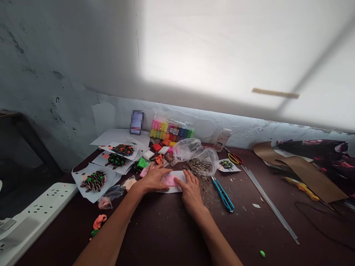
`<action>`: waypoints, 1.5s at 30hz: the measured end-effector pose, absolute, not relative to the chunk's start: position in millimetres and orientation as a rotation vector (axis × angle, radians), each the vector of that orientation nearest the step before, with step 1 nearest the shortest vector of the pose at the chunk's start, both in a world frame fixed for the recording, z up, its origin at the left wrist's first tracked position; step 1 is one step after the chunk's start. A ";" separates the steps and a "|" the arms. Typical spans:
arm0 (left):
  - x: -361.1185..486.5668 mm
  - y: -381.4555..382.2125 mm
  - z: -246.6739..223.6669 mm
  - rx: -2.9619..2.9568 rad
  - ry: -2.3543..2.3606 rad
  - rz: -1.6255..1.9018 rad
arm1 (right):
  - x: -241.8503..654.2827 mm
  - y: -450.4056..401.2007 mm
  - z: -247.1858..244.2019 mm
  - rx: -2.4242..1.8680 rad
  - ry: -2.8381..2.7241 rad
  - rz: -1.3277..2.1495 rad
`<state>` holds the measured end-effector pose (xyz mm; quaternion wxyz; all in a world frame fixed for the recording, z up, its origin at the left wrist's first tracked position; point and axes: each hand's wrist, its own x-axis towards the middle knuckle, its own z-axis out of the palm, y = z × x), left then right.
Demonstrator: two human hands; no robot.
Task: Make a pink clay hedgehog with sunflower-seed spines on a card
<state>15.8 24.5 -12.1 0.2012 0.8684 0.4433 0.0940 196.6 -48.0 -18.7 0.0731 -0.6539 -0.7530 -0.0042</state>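
Pink clay point(170, 180), smooth and flattened, stretches left to right on white paper point(177, 189). The left hand point(152, 178) and right hand point(192, 189), fingers loosely spread, touch its edges.

No text is legible; prints on the white bottle point(222, 140) and clay pack point(172, 130) are too small.
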 end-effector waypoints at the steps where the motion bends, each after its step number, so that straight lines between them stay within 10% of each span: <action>1: 15.7 23.9 -10.3 2.423 1.236 0.245 | 196.2 -47.7 -17.9 -1.974 -2.273 -0.011; 45: 17.8 18.6 -3.0 2.470 1.186 0.129 | 201.6 -53.2 -10.5 -2.061 -2.234 -0.052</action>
